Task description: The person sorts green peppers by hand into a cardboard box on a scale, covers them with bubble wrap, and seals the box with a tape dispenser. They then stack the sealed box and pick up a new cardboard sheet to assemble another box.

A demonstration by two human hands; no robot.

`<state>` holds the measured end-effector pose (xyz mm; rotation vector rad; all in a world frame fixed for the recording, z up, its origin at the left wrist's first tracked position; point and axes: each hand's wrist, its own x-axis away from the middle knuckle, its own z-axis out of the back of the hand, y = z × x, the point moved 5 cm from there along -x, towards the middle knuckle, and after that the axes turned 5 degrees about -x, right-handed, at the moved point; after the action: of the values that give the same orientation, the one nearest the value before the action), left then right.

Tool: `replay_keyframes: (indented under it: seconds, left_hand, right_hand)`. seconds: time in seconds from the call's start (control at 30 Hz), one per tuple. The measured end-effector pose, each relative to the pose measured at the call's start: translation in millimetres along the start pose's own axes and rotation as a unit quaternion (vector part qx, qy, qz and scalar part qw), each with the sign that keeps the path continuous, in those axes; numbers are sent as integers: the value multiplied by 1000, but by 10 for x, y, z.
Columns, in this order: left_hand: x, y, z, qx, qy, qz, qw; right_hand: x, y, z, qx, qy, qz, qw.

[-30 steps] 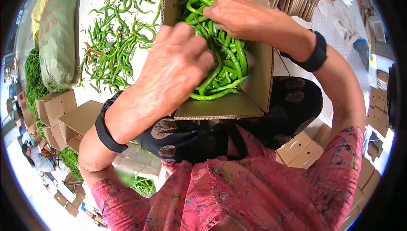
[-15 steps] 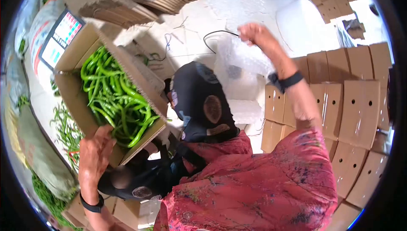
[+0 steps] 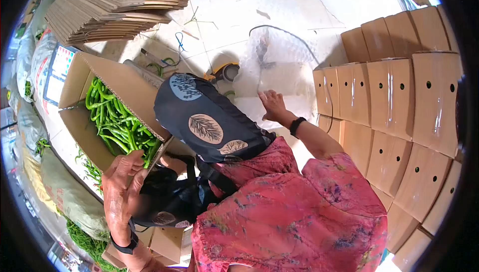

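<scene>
An open cardboard box (image 3: 127, 85) stands tilted at my left, partly filled with long green chili peppers (image 3: 122, 125). My left hand (image 3: 122, 177) is closed at the near edge of this box, fingers bent over the rim and thumb on the outer side. To the right of my knees, my right hand (image 3: 274, 106) is open with its fingers spread, palm down, holding nothing. It overlaps the near part of a sheet of clear bubble wrap (image 3: 287, 80) on the floor.
Closed cardboard boxes (image 3: 391, 92) are stacked along the right. Flattened cartons (image 3: 119, 2) lie piled at the back left. A yellow tape dispenser (image 3: 222, 72) sits past my knee. Filled sacks (image 3: 67, 192) and a panel with coloured keys (image 3: 57, 75) line the left side.
My right hand has come down from a raised, closed position and opened near the bubble wrap. My left hand has shifted slightly to the right along the box's near edge. The tape dispenser has come into view.
</scene>
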<state>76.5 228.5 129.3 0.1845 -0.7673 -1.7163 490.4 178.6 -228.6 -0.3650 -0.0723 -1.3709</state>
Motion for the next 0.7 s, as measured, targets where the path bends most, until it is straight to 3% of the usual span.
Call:
replay_keyframes:
  seconds: [0.13, 0.17, 0.27, 0.33, 0.37, 0.53, 0.57, 0.6, 0.67, 0.7]
  left_hand:
    - [67, 306, -55, -13, 31, -6, 999]
    - [96, 383, -37, -22, 40, -16, 999]
    - [128, 560, -106, 100, 41, -37, 993]
    - [34, 678, -357, 215, 35, -34, 975]
    - [-15, 720, -551, 322, 0, 23, 946]
    - [-422, 1146, -1159, 511, -50, -11, 858]
    - [-496, 1211, -1204, 558, -47, -17, 828]
    - [-564, 1203, -1242, 610, -2, 4, 792]
    - [-634, 1090, -1277, 702, 60, 72, 706]
    - [-582, 963, -1283, 707, 49, 111, 697]
  right_hand:
    - [-132, 182, -611, -35, -219, -58, 973]
    - [-235, 204, -525, -35, -219, -50, 974]
    - [-587, 283, 515, -218, -67, -49, 972]
    - [-646, 118, 1580, -367, -3, -39, 930]
    - [-657, -14, 2011, -443, 9, -47, 895]
    - [-418, -953, 3165, -391, 128, 100, 906]
    - [-345, -1210, 3202, -362, 80, 108, 922]
    - [-250, -1503, 3195, -400, 56, 248, 880]
    - [-56, -1899, 3397, -427, 101, 306, 845]
    - [-51, -1958, 3376, -477, 24, 299, 826]
